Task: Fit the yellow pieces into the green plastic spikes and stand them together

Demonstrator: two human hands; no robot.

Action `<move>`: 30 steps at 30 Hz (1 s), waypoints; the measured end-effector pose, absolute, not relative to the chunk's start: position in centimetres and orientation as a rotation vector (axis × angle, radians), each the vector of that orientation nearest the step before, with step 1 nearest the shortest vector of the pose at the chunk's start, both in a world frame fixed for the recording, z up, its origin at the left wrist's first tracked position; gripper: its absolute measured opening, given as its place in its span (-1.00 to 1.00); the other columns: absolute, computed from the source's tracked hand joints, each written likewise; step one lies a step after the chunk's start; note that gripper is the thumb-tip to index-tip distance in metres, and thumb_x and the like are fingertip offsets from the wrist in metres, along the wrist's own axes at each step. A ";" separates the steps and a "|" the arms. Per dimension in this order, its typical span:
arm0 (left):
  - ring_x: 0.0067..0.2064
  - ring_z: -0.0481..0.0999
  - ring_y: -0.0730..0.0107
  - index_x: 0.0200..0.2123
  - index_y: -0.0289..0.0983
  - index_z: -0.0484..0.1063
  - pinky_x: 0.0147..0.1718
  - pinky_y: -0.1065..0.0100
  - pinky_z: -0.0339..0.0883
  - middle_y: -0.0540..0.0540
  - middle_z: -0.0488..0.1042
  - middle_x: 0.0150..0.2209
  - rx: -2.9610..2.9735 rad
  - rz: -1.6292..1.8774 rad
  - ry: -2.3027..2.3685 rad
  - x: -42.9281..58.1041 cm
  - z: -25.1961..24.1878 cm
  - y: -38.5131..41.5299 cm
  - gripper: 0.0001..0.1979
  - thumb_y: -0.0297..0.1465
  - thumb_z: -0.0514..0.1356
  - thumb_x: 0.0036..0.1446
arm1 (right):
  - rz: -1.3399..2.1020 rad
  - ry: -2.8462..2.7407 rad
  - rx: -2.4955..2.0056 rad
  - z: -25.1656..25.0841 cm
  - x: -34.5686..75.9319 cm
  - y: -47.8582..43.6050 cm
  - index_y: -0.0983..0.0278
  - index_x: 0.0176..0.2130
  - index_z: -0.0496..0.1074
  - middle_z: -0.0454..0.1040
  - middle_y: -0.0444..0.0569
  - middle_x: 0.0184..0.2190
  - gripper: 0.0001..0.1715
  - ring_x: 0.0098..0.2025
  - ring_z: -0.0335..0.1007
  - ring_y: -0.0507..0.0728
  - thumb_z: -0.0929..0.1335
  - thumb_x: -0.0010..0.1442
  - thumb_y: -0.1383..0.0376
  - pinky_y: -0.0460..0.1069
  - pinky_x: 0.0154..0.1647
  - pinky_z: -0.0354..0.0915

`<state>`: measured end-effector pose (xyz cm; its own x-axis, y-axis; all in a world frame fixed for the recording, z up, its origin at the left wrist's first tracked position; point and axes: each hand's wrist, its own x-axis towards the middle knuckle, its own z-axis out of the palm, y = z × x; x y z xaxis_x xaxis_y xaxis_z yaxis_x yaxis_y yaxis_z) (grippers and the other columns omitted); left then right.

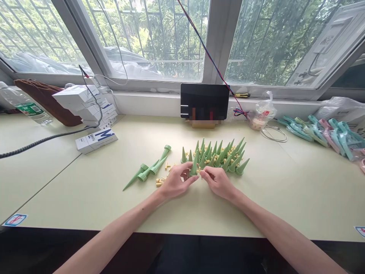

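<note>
My left hand [177,179] is closed around the base of a green plastic spike [194,166], which stands point up on the table. Close beside it, my right hand [218,180] pinches a small pale yellow valve piece [199,171] near the spike's base. Behind my hands, rows of upright green spikes [219,160] stand with yellow pieces fitted low on them. To the left lie several loose green spikes [148,171] on their sides. Small loose yellow pieces [159,182] are scattered next to my left wrist, partly hidden by it.
A black tablet [203,101] leans at the windowsill. White boxes [97,140] and a water bottle [32,108] are at the left. A bagged cup [261,116], a coiled white cable [275,135] and pastel plastic clips [327,133] line the right back.
</note>
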<state>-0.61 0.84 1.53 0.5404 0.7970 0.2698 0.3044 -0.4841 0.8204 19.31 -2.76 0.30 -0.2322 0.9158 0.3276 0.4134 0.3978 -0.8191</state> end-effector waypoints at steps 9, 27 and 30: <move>-0.39 0.44 0.43 0.00 -0.31 0.44 -0.40 0.36 0.49 -0.10 0.49 -0.29 2.075 0.854 0.879 -0.8 1.1 1.0 -0.66 -0.26 0.23 0.21 | 0.760 -1.872 -1.136 0.2 19.5 -2.6 0.25 -0.54 0.15 0.05 -0.23 -0.63 -0.44 -0.57 -0.09 -0.02 0.22 0.40 0.02 -0.06 -0.54 -0.06; -0.33 0.50 0.38 0.00 -0.30 0.43 -0.38 0.35 0.51 -0.13 0.51 -0.24 2.016 0.885 0.896 -0.7 1.5 1.0 -0.67 -0.26 0.23 0.23 | 0.751 -1.745 -1.127 0.8 19.3 -3.1 0.26 -0.17 0.38 0.37 -0.12 -0.45 -0.69 -0.56 0.18 0.02 0.31 0.35 0.06 -0.05 -0.55 0.13; -0.37 0.45 0.42 -0.02 -0.31 0.42 -0.40 0.37 0.49 -0.10 0.48 -0.27 2.041 0.883 0.887 -0.7 1.4 1.0 -0.67 -0.26 0.23 0.22 | 0.726 -1.763 -1.112 0.8 19.3 -3.1 0.25 -0.24 0.37 0.35 -0.12 -0.48 -0.70 -0.54 0.18 0.03 0.28 0.38 0.08 -0.05 -0.54 0.11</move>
